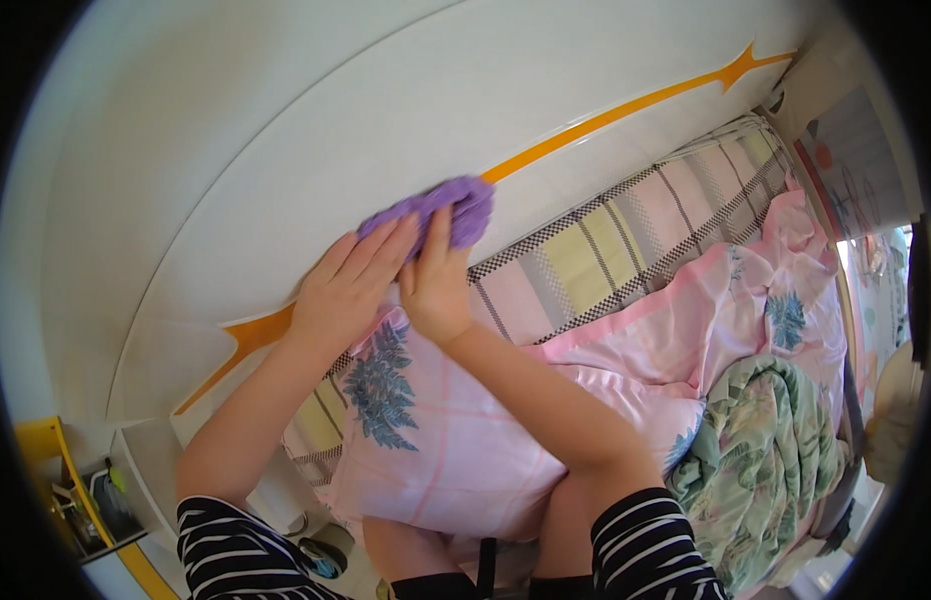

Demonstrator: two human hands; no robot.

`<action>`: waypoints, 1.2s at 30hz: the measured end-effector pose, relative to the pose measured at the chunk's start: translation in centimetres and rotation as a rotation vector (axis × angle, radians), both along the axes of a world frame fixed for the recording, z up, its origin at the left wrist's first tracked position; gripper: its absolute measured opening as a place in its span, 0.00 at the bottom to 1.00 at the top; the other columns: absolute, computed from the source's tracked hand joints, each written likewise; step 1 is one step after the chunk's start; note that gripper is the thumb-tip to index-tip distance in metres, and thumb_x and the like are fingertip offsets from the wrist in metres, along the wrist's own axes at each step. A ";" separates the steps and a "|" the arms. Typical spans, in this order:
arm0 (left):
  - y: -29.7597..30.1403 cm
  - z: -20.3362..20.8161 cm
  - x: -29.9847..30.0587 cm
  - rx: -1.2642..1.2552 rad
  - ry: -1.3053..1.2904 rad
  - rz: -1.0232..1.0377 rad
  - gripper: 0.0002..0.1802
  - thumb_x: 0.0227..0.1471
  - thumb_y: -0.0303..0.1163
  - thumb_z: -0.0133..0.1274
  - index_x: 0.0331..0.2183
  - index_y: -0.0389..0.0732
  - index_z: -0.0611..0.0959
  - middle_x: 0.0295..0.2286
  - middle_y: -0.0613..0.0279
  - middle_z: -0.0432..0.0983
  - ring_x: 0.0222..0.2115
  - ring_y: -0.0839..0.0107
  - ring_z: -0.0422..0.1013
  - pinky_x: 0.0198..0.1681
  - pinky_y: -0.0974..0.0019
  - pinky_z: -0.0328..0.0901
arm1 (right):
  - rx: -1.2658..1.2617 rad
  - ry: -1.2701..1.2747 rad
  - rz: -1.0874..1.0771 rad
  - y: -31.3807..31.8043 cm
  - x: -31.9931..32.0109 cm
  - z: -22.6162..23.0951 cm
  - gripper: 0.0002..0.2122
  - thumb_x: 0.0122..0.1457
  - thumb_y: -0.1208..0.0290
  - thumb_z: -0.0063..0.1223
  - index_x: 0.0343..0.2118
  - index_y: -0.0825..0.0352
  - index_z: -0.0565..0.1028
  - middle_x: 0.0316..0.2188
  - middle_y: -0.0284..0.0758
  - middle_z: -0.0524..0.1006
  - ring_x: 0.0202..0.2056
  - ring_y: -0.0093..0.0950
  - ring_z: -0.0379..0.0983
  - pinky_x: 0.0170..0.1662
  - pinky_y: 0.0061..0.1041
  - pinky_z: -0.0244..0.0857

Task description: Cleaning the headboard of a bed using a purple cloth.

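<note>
Roughly 12 o'clock of centre: purple cloth (pixel 470 208) against white panel (pixel 286 190), left hand (pixel 348 285) and right hand (pixel 441 292) on it; whether either grip clamps, cannot tell; pink pillow (pixel 466 470) at 6 o'clock

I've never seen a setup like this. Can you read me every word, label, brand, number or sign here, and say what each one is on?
None can be read.
Purple cloth: no lettering shows.
White panel: no lettering, only an orange stripe.
Pink bedding: blue-green leaf prints, no words visible.
Wall picture at the right: too blurred to tell whether its marks include writing.
</note>
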State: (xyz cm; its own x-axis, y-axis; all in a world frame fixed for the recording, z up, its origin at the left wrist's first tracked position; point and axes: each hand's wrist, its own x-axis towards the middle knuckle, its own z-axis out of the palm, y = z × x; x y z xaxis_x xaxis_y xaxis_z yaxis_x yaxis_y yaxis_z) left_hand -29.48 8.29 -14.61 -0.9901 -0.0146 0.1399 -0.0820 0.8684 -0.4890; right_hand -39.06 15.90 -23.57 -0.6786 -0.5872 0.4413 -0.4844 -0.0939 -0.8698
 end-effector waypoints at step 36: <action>7.2 -4.7 -20.0 0.105 0.389 0.093 0.28 0.51 0.33 0.47 0.55 0.41 0.72 0.59 0.66 0.62 0.62 0.70 0.52 0.65 0.57 0.47 | 0.264 0.205 -0.427 5.4 -20.9 4.4 0.19 0.53 0.79 0.48 0.49 0.65 0.70 0.40 0.49 0.72 0.45 0.48 0.68 0.46 0.43 0.64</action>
State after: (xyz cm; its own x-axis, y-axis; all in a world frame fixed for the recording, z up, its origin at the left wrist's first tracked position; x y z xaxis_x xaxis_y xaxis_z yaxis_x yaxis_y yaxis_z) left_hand -49.48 15.46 -19.27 -0.8574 -0.1359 0.4964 -0.3239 0.8920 -0.3152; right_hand -59.99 21.33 -19.18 -0.7963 -0.3875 0.4645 -0.5942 0.3575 -0.7205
